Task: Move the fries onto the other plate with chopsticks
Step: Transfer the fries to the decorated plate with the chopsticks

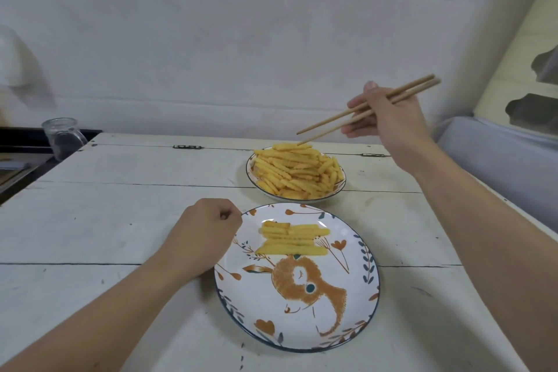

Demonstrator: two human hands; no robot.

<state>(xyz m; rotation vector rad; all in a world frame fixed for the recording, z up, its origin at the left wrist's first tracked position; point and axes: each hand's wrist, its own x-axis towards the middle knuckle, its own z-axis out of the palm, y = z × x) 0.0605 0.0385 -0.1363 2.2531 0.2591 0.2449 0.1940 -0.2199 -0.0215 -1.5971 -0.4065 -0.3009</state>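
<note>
Gripping 2 chopsticks (367, 109), right hand (389, 118) hovers; left hand (205, 234) clenched beside 2 plates (359, 308).

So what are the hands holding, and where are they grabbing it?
The right hand grips the two wooden chopsticks near their upper, thicker ends. The left hand is a closed fist beside the rabbit-patterned plate, holding nothing visible.

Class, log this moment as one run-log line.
right hand holds chopsticks, tips at fries pile | left hand fisted beside rabbit plate | few fries moved
</note>
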